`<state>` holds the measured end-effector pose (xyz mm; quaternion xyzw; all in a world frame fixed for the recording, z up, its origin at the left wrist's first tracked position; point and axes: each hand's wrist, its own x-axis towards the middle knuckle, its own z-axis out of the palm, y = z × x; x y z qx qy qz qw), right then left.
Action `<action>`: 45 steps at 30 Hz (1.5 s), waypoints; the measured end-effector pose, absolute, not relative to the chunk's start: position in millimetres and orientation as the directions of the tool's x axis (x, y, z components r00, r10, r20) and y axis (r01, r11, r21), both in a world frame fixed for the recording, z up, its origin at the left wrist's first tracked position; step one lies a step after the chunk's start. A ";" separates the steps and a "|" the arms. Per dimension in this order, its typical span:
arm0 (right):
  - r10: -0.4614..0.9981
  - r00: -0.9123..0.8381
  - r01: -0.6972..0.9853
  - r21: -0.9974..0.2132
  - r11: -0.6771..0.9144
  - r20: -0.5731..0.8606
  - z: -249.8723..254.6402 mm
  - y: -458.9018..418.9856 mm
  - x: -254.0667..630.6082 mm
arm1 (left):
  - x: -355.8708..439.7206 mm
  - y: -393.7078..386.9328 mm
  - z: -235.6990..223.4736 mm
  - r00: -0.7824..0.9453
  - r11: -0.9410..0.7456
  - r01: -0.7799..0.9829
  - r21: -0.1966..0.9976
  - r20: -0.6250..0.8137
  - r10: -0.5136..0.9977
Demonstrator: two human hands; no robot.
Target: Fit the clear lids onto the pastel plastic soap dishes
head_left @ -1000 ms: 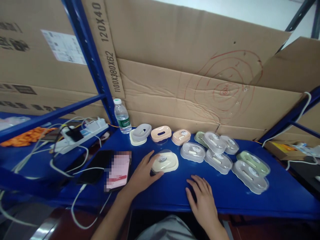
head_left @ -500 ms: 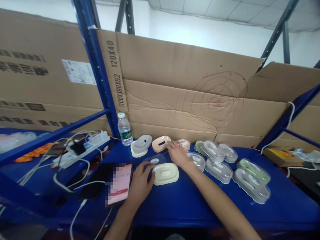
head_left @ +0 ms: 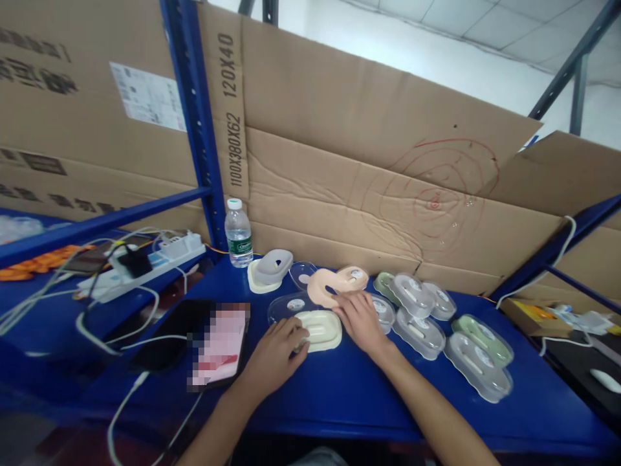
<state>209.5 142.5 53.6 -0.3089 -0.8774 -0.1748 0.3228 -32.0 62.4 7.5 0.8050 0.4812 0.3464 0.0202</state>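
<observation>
My right hand (head_left: 359,321) grips the near end of a peach oval soap-dish tray (head_left: 323,279) with a slot in it, tilted above the table. Below it lies a cream oval soap-dish base (head_left: 326,333), its raised middle showing. My left hand (head_left: 277,353) has thumb and fingers closed on the left edge of that base. Behind the left hand a clear lid (head_left: 279,307) with a round label lies on the table. At the back left a grey soap-dish tray (head_left: 274,266) rests on another cream base (head_left: 257,281). Another peach soap dish (head_left: 356,275) is behind the right hand.
Several lidded grey and green soap dishes (head_left: 420,333) are grouped on the right. A water bottle (head_left: 239,234) stands at the back left. Phones (head_left: 223,343) with charging cables and a power strip (head_left: 145,268) are on the left. Cardboard (head_left: 310,181) backs the blue table (head_left: 369,408).
My right hand has lifted the peach tray from the back and brought it nearer, over the cream base. My left hand has closed on the base's left edge. The camera view has shifted.
</observation>
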 end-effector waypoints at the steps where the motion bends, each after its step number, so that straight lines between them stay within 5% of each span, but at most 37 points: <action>1: 0.402 -0.614 0.638 0.127 0.759 0.679 50.7 135.1 215.9 | -31.2 61.5 8.1 0.312 -0.546 0.752 0.369 0.531 0.788; 7: 0.369 -0.566 0.623 0.089 0.777 0.738 47.5 132.5 228.1 | -30.5 59.4 8.2 0.337 -0.580 0.739 0.343 0.558 0.758; 16: 0.420 -0.462 0.612 -0.062 0.788 0.781 51.5 117.5 226.5 | -38.4 63.0 4.7 0.142 -0.391 0.867 0.309 0.599 0.788; 21: 0.398 -0.472 0.593 -0.050 0.804 0.787 56.4 112.1 224.2 | -37.7 63.8 -2.8 0.121 -0.329 0.898 0.292 0.556 0.823; 25: 0.387 -0.559 0.532 -0.041 0.846 0.733 52.2 111.6 221.6 | -38.3 64.7 -8.4 0.115 -0.293 0.901 0.319 0.475 0.873; 32: 0.389 -0.714 0.478 -0.002 0.879 0.582 42.0 106.3 208.8 | -46.8 68.6 -1.5 -0.073 -0.348 0.716 0.605 0.561 0.824; 39: 0.431 -0.803 0.462 -0.026 0.886 0.411 38.0 104.8 204.7 | -39.0 59.6 4.3 0.168 -0.445 0.740 0.505 0.501 0.849; 45: 0.433 -0.828 0.434 -0.081 0.897 0.357 36.1 106.2 206.8 | -46.4 67.6 -1.7 0.052 -0.398 0.760 0.514 0.563 0.825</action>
